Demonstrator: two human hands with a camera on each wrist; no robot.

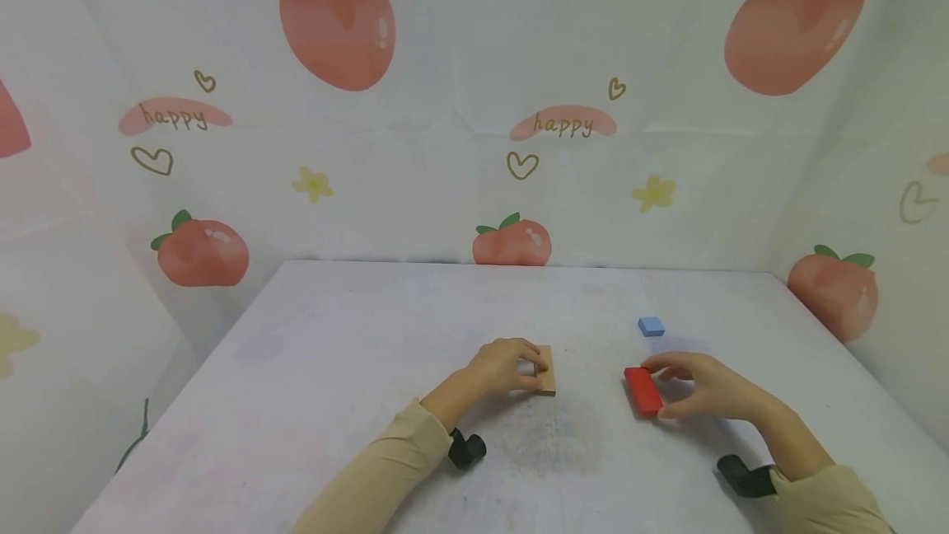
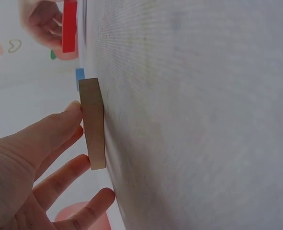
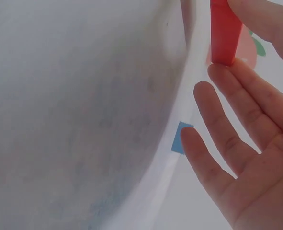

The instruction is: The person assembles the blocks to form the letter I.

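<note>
- Beige sleeves [image 1: 385, 476] reach in from the bottom edge of the head view, with a black device [image 1: 467, 450] at each wrist.
- Left hand [image 1: 498, 367], just below the frame's centre, lightly pinches a wooden block [image 1: 547, 383] between thumb and fingers; the block rests on the white table [image 1: 334, 311].
- Right hand [image 1: 712, 386], lower right of the frame, grips a red block [image 1: 642, 391] by its ends, thumb at the nearer one, fingers at the farther.
- Small blue block [image 1: 652, 326] sits right of centre, beyond the red one, untouched.
- White backdrop [image 1: 445, 105] with printed fruit, hearts and "happy" fills the upper frame.
</note>
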